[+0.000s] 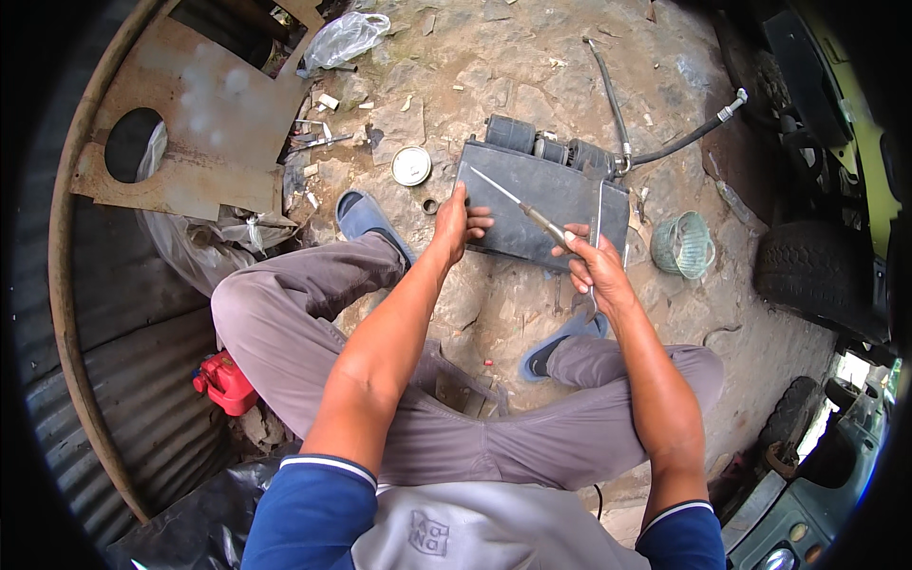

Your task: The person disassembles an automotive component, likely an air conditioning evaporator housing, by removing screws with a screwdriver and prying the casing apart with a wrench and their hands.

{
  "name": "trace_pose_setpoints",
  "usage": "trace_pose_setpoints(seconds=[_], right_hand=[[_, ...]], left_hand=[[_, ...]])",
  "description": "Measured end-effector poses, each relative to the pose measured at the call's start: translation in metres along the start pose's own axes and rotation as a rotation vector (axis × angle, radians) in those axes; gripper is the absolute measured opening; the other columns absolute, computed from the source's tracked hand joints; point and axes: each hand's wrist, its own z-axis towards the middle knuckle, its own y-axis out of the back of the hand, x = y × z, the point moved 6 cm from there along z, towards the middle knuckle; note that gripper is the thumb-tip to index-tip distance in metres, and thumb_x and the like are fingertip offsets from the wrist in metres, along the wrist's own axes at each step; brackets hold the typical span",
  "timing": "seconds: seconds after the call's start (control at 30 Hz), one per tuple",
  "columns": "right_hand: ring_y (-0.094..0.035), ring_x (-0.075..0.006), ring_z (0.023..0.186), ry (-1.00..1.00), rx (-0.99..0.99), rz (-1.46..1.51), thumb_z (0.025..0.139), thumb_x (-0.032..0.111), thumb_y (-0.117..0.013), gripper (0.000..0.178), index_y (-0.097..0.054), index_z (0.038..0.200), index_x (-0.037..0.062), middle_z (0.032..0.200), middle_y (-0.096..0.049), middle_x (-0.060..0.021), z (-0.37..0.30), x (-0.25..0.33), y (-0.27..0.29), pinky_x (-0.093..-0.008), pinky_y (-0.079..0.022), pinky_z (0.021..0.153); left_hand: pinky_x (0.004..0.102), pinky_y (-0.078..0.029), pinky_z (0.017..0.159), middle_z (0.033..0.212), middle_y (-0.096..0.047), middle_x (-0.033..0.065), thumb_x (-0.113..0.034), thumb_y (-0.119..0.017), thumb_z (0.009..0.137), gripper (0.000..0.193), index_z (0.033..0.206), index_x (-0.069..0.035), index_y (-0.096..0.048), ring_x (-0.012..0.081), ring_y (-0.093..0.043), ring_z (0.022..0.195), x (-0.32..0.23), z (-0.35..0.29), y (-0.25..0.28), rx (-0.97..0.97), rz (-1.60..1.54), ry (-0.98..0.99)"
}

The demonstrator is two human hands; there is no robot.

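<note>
A flat black plastic box (pixel 546 190) with dark cylindrical housings (pixel 510 134) along its far side lies on the ground between my feet. At its left end is my left hand (pixel 458 220), fingers loosely stretched over the edge and holding nothing; whether it presses on the box, I cannot tell. My right hand (pixel 594 264) is closed around the handle of a screwdriver (pixel 518 201), its long thin shaft pointing up and left over the box. A slim silver metal tool, resembling a spanner (pixel 597 214), also passes through that hand, running roughly upright; its exact kind is unclear.
A round tin (pixel 411 165) and small ring (pixel 430 205) lie left of the box. Black hoses (pixel 679 142) extend from its far right. A green basket (pixel 683 245) stands at right, near a tyre (pixel 817 275). Rusty sheet metal (pixel 190 114) and a red container (pixel 226 384) are at left.
</note>
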Motion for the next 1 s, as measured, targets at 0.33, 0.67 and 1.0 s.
trace_pose_setpoints(seconds=[0.33,0.67,1.0], right_hand=[[-0.057,-0.0099,0.057,0.219,-0.207,-0.646,0.096,0.034,-0.067,0.039,-0.062,0.115,-0.0001,0.093,-0.073,-0.0121,0.011,-0.002,0.034,-0.0321,-0.047,0.053],[-0.068,-0.0382,0.090,0.105,-1.140,-0.977,0.087,0.044,-0.072,0.049,-0.067,0.098,-0.0042,0.090,-0.069,-0.0240,0.035,-0.048,0.241,-0.0444,-0.050,0.081],[-0.069,-0.0290,0.090,0.009,-0.916,-0.777,0.089,0.027,-0.071,0.033,-0.068,0.098,-0.0046,0.094,-0.072,-0.0196,0.100,-0.098,0.276,-0.0404,-0.052,0.083]], left_hand=[[0.0239,-0.047,0.053,0.094,-0.073,0.0183,-0.037,-0.039,0.110,0.044,0.126,0.003,-0.053,0.0133,-0.062,0.064,-0.070,0.015,0.018,0.099,0.045,-0.250],[0.0242,-0.039,0.044,0.080,-0.072,0.0185,-0.032,-0.044,0.108,0.034,0.120,-0.002,-0.056,0.0122,-0.051,0.049,-0.110,0.008,0.046,-0.044,-0.016,-0.409],[0.0233,-0.045,0.051,0.087,-0.072,0.0134,-0.033,-0.058,0.104,0.035,0.118,-0.002,-0.061,0.0104,-0.058,0.057,-0.070,-0.003,0.004,0.125,0.034,-0.253]])
